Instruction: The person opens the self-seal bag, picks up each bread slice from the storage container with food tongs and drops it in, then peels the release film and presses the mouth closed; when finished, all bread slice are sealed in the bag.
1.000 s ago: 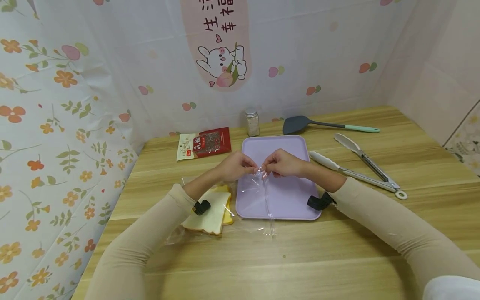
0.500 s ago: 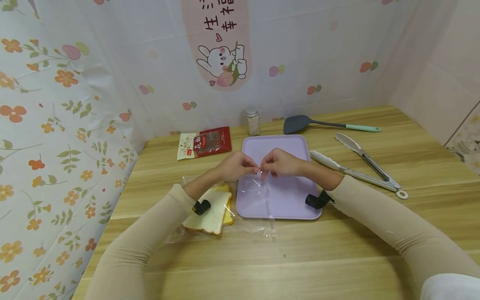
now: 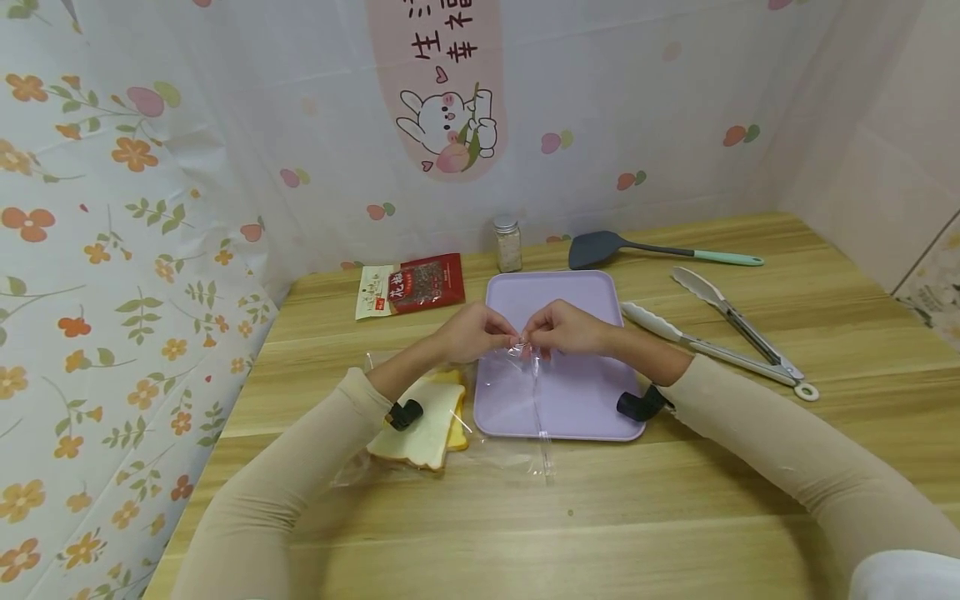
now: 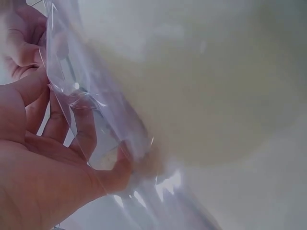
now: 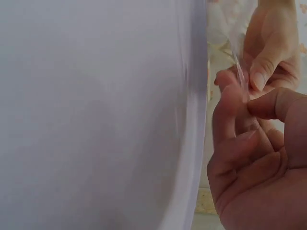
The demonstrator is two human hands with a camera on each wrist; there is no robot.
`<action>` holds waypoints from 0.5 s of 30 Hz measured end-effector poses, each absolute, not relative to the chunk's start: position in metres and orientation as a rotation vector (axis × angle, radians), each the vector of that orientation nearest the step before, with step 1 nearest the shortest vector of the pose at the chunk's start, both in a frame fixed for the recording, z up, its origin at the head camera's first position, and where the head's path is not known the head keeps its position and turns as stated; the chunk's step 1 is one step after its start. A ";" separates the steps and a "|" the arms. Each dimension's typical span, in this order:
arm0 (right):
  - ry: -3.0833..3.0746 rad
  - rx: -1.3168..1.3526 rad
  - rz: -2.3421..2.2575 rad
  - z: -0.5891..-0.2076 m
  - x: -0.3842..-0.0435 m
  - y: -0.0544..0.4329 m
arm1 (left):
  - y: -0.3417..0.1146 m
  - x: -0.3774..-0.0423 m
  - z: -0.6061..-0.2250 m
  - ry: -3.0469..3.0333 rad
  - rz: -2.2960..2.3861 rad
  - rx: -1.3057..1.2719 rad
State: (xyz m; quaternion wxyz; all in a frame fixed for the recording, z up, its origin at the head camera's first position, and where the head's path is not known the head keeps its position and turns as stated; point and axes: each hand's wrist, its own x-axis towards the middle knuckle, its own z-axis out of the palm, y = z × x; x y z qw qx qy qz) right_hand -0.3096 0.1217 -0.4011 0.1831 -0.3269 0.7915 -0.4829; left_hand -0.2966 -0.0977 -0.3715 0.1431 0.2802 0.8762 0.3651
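Note:
A clear plastic bag [image 3: 504, 392] stretches from the left of the table across part of the lilac tray [image 3: 577, 408]. Inside or under its left part lie a white bread slice [image 3: 420, 425] and something yellow [image 3: 457, 433]; which of the two I cannot tell. Over the tray, my left hand [image 3: 471, 332] pinches the bag's upper edge between thumb and fingers. Close beside it, my right hand [image 3: 566, 327] pinches the same edge, fingertips almost meeting. In the left wrist view the clear film [image 4: 91, 96] runs over the left fingers.
Behind the tray stand a lidded jar [image 3: 507, 246] and a red spice packet [image 3: 412, 286]. A dark spatula [image 3: 600, 250] with a mint handle lies at the back right. Spread tongs [image 3: 720, 354] rest right of the tray, near my right forearm.
My right hand shifts slightly along the bag's edge, moving to the left and then back to the right. My left hand stays nearly in place, and the bag's upper edge has creased differently.

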 end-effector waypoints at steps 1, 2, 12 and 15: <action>2.257 -0.948 -1.360 -0.401 -0.309 0.122 | -0.097 -0.297 -0.372 2.523 1.062 0.799; 2.279 -0.974 -1.359 -0.401 -0.307 0.121 | -0.097 -0.297 -0.372 2.521 1.072 0.789; 2.562 -1.042 -1.311 -0.393 -0.294 0.116 | -0.096 -0.298 -0.374 2.496 1.121 0.811; 2.580 -1.032 -1.264 -0.392 -0.294 0.117 | -0.096 -0.297 -0.374 2.493 1.114 0.806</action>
